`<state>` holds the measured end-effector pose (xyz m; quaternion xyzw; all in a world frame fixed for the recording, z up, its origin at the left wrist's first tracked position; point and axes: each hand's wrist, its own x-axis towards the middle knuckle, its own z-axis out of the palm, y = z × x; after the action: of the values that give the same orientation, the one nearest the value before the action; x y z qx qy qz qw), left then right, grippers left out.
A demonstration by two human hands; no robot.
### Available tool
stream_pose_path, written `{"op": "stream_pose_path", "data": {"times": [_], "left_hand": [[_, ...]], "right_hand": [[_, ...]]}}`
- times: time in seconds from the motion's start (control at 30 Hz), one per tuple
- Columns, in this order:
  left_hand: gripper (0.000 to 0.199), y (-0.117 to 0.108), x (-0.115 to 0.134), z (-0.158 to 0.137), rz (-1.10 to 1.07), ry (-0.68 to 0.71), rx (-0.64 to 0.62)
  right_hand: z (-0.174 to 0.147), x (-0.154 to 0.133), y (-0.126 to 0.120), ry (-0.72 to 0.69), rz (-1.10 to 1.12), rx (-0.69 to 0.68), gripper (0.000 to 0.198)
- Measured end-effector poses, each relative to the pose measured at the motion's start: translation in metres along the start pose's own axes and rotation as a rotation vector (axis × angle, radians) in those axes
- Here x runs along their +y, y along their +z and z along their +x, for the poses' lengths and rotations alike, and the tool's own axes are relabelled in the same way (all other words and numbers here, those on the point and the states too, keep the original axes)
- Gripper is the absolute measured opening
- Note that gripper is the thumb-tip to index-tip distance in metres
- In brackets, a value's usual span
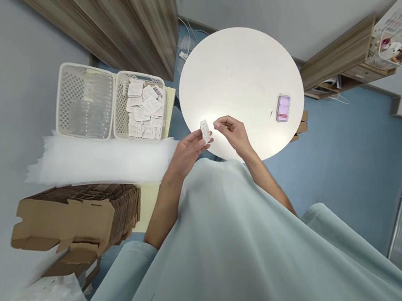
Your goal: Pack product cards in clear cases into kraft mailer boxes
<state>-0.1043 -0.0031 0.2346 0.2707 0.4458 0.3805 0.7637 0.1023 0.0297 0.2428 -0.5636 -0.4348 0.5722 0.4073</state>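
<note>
Over the near edge of the round white table, my left hand is closed on a small white printed card, gripping its lower part between thumb and fingers. The card stands tilted up, with rows of tiny marks I cannot read. Just right of it, with a small gap between, my right hand is closed in a pinch. Whatever those fingertips hold, if anything, is too small to make out. To the left, a white plastic basket contains a heap of similar white printed cards.
Beside that basket stands another basket of clear plastic pieces. White sheets and folded cardboard boxes are stacked nearer me on the left. A blurred purple item lies on the table's right side. Wooden cabinets stand behind.
</note>
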Motion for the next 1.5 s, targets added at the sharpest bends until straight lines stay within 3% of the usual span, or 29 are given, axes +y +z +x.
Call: {"op": "stream_pose_path", "data": {"times": [0.2, 0.43, 0.6, 0.73, 0.97, 1.3, 1.5], "left_hand": [[0.067, 0.0, -0.008, 0.004, 0.149, 0.102, 0.19], [0.067, 0.003, -0.019, 0.007, 0.326, 0.181, 0.286], [0.063, -0.002, -0.019, 0.004, 0.293, 0.186, 0.297], [0.057, -0.007, -0.013, 0.002, 0.25, 0.194, 0.263], [0.049, -0.005, -0.006, 0.002, 0.246, 0.191, 0.22], [0.046, -0.007, -0.015, 0.005, 0.284, 0.243, 0.32], [0.052, -0.002, -0.007, 0.001, 0.243, 0.254, 0.333]], "right_hand": [[-0.01, -0.012, 0.01, 0.005, -0.093, -0.033, 0.047], [-0.009, -0.009, 0.014, 0.036, -0.16, 0.045, 0.043], [-0.002, -0.002, 0.001, 0.051, -0.129, 0.082, 0.04], [0.0, -0.003, -0.01, 0.086, -0.028, 0.02, 0.039], [-0.001, -0.008, -0.013, 0.084, -0.025, 0.013, 0.045], [-0.004, -0.01, -0.014, 0.081, -0.021, -0.107, 0.063], [-0.012, -0.019, -0.017, 0.083, 0.007, -0.152, 0.059]]}}
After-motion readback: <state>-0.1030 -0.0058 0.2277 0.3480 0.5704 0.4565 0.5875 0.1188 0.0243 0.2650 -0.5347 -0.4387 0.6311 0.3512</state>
